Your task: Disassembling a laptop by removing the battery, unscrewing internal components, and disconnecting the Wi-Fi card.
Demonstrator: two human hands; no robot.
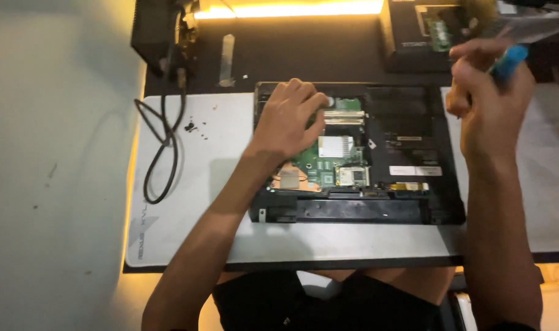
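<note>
Right hand [491,104] closed in a fist around a blue tool [509,61], raised up past the laptop's [414,122] far right corner, the blue handle poking out of the top of the fist; motion blur hides the tip, so what kind of tool it is can't be told. Left hand [288,119] lies on the laptop's left half, fingers [307,98] spread and curled down, holding nothing, fingertips touching the area at the far edge of the exposed green board [331,162]. That laptop lies upside down in front of the person, bottom cover off on its left side, so the board, a silver patch and copper-coloured metal near the wrist are in plain sight; its right half is covered in black. It lies on a pale grey mat [218,227]. Left of the laptop, on that mat, a black cable [163,153] loops, with a few small dark bits [190,127] just beside it. Beyond the laptop's far left corner lies a small clear strip [227,58] on the dark desk. Beyond its far right corner stands a black box [408,37].
</note>
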